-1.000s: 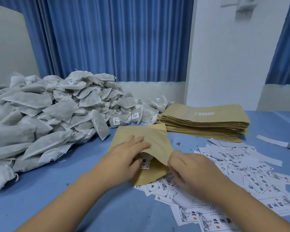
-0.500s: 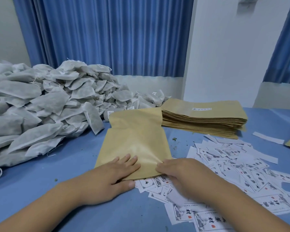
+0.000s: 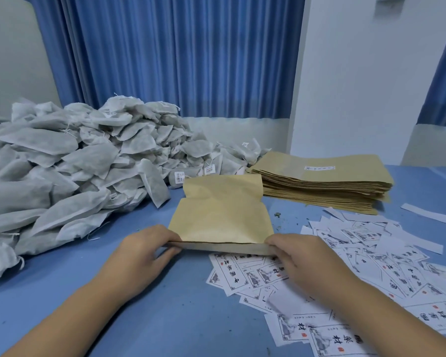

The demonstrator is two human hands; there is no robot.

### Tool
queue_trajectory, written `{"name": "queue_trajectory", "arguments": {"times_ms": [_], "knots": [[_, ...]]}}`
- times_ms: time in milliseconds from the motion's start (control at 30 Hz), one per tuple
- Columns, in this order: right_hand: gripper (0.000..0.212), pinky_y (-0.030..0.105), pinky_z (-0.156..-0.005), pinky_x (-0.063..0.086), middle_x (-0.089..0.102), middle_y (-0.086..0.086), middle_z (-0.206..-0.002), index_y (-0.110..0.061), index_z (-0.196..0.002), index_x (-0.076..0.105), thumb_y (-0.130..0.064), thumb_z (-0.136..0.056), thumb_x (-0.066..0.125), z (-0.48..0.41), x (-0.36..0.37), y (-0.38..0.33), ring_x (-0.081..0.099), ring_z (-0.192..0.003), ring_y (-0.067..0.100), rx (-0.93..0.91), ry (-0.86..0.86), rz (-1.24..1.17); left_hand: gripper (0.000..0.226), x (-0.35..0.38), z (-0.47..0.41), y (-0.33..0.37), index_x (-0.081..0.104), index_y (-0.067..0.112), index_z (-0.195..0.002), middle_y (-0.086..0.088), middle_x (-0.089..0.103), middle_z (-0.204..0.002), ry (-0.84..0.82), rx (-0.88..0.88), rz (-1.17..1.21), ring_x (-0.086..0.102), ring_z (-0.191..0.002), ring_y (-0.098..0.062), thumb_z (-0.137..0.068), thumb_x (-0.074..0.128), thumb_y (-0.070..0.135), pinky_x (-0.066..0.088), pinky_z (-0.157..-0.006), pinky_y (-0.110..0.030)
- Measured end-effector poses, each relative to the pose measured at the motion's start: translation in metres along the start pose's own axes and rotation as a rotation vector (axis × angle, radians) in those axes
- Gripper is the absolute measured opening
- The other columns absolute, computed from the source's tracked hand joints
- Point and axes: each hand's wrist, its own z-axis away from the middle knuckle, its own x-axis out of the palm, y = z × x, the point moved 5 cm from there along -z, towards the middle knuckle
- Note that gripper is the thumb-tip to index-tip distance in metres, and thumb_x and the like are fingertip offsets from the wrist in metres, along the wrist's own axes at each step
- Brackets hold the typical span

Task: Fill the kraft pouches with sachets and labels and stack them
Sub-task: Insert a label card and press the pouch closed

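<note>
A kraft pouch [image 3: 222, 212] lies flat on the blue table in front of me, its near edge folded up into a narrow strip. My left hand [image 3: 142, 251] pinches the left end of that strip. My right hand [image 3: 301, 256] pinches the right end. A big heap of grey-white sachets [image 3: 70, 166] fills the left side. White printed labels [image 3: 371, 258] lie scattered on the right, some under my right hand. A stack of kraft pouches [image 3: 325, 184] sits behind the labels. What is inside the pouch I hold is hidden.
The blue table [image 3: 178, 318] reaches to a blue curtain [image 3: 170, 55] and a white wall [image 3: 366, 78] at the back. A loose white paper strip [image 3: 426, 213] lies at the far right. Small crumbs [image 3: 277, 215] dot the table beside the pouch.
The pouch went from partly lifted with a label showing inside to lying flat. My hands moved to its near corners, and its near edge now stands folded up between them.
</note>
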Motion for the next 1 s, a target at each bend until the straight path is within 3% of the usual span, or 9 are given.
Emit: {"name": "queue_trajectory", "arguments": {"times_ms": [67, 167, 233, 300, 433, 600, 767, 900, 1000], "knots": [[0.014, 0.030, -0.059, 0.045, 0.059, -0.009, -0.073, -0.027, -0.090, 0.062, -0.021, -0.095, 0.049, 0.001, -0.006, -0.004, 0.052, -0.065, 0.012, -0.045, 0.041, 0.035, 0.016, -0.003, 0.000, 0.002, 0.073, 0.017, -0.087, 0.011, 0.064, -0.084, 0.058, -0.003, -0.026, 0.063, -0.076, -0.011, -0.078, 0.078, 0.005, 0.053, -0.065, -0.034], [0.011, 0.026, -0.048, 0.044, 0.060, -0.013, -0.070, -0.027, -0.083, 0.065, -0.016, -0.080, 0.065, 0.002, -0.015, -0.013, 0.057, -0.062, 0.011, -0.138, 0.107, 0.161, 0.013, -0.005, 0.001, 0.004, 0.072, 0.016, -0.084, 0.009, 0.062, -0.081, 0.111, 0.037, -0.068, 0.059, -0.068, -0.013, -0.079, 0.077, 0.005, 0.052, -0.054, -0.034], [0.018, 0.023, -0.043, 0.043, 0.061, -0.011, -0.069, -0.023, -0.078, 0.069, -0.013, -0.067, 0.077, 0.003, -0.018, -0.018, 0.061, -0.063, 0.015, -0.208, 0.158, 0.207, 0.005, -0.007, 0.002, 0.007, 0.072, 0.014, -0.084, 0.007, 0.063, -0.080, 0.134, 0.089, -0.075, 0.058, -0.068, -0.012, -0.085, 0.067, 0.015, 0.051, -0.053, -0.032], [0.024, 0.024, -0.040, 0.044, 0.060, -0.006, -0.066, -0.019, -0.072, 0.071, -0.006, -0.057, 0.084, 0.003, -0.019, -0.021, 0.060, -0.060, 0.018, -0.261, 0.213, 0.241, 0.023, -0.007, 0.002, 0.010, 0.072, 0.012, -0.084, 0.006, 0.063, -0.080, 0.131, 0.121, -0.071, 0.058, -0.067, -0.011, -0.087, 0.053, 0.025, 0.049, -0.055, -0.028], [0.033, 0.024, -0.036, 0.042, 0.057, -0.003, -0.059, -0.015, -0.064, 0.071, 0.003, -0.043, 0.088, 0.002, -0.020, -0.021, 0.058, -0.055, 0.020, -0.260, 0.286, 0.272, 0.026, -0.008, 0.003, 0.016, 0.072, 0.011, -0.084, 0.006, 0.064, -0.081, 0.122, 0.148, -0.086, 0.060, -0.068, -0.013, -0.087, 0.051, 0.026, 0.049, -0.056, -0.027], [0.032, 0.025, -0.034, 0.041, 0.057, -0.002, -0.058, -0.013, -0.061, 0.069, 0.008, -0.043, 0.086, 0.002, -0.023, -0.020, 0.059, -0.054, 0.022, -0.226, 0.340, 0.221, 0.027, -0.012, 0.005, 0.016, 0.071, 0.011, -0.087, 0.002, 0.062, -0.083, 0.115, 0.136, -0.126, 0.059, -0.069, -0.016, -0.087, 0.051, 0.029, 0.052, -0.051, -0.032], [0.024, 0.025, -0.041, 0.044, 0.058, -0.004, -0.064, -0.015, -0.064, 0.068, 0.000, -0.052, 0.083, 0.004, -0.023, -0.019, 0.059, -0.059, 0.020, -0.250, 0.322, 0.238, 0.028, -0.015, 0.007, 0.019, 0.070, 0.008, -0.076, 0.000, 0.058, -0.072, 0.171, 0.154, -0.150, 0.048, -0.066, -0.012, -0.084, 0.049, 0.025, 0.044, -0.048, -0.025], [0.026, 0.026, -0.048, 0.044, 0.059, -0.004, -0.069, -0.017, -0.070, 0.067, -0.005, -0.052, 0.082, 0.002, -0.017, -0.023, 0.057, -0.061, 0.021, -0.306, 0.302, 0.271, 0.027, -0.015, 0.007, 0.017, 0.069, 0.007, -0.075, -0.001, 0.056, -0.071, 0.178, 0.122, -0.115, 0.046, -0.067, -0.011, -0.082, 0.046, 0.020, 0.038, -0.052, -0.024], [0.031, 0.022, -0.046, 0.037, 0.055, -0.003, -0.060, -0.016, -0.061, 0.067, 0.004, -0.043, 0.082, 0.000, -0.014, -0.027, 0.052, -0.053, 0.021, -0.342, 0.341, 0.316, 0.025, -0.011, 0.007, 0.020, 0.065, 0.009, -0.076, 0.001, 0.055, -0.073, 0.136, 0.143, -0.123, 0.047, -0.068, -0.012, -0.085, 0.047, 0.024, 0.038, -0.057, -0.023]]}}
